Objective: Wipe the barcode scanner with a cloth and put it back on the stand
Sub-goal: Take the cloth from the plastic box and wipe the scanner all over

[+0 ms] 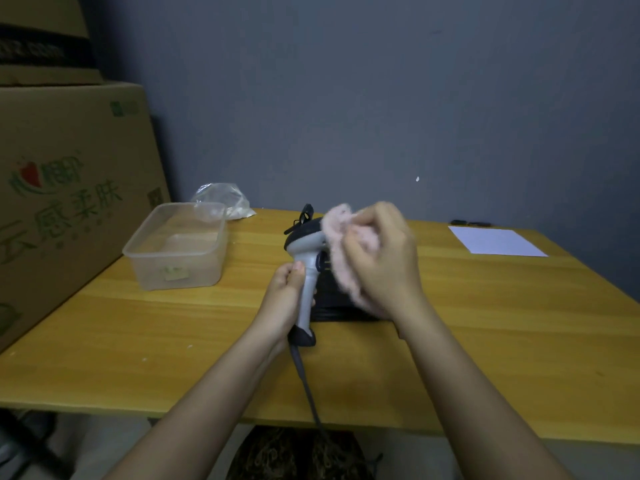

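Observation:
My left hand grips the grey handle of the barcode scanner and holds it upright above the wooden table. Its dark head points away from me, and its grey cable hangs down over the table's front edge. My right hand holds a fluffy pink cloth pressed against the right side of the scanner's head. Behind the scanner, mostly hidden by my hands, is the black stand, whose thin top pokes up behind the scanner's head.
A clear plastic tub sits left of the scanner, with a crumpled plastic bag behind it. Large cardboard boxes rise along the left edge. A white sheet of paper lies at the far right. A grey wall stands behind the table.

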